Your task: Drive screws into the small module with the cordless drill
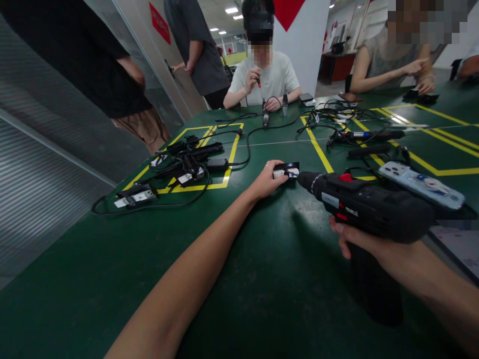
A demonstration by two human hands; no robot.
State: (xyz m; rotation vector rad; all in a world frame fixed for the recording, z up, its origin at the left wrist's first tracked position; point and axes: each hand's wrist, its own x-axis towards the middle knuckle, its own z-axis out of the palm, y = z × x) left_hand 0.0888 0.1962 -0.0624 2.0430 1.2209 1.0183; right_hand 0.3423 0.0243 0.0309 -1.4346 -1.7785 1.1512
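My left hand (267, 180) reaches out over the green table (239, 259) and pinches a small black and white part (286, 171) that lies flat on it. My right hand (361, 240) grips the handle of a black cordless drill (368, 204). The drill points left, and its chuck tip sits right beside the small part.
A pile of black adapters and cables (179, 164) lies at the left inside yellow floor-tape lines. A phone (421, 183) and long black tools (368, 134) lie at the right. Across the table a seated person (264, 75) works with a screwdriver; others stand or sit nearby.
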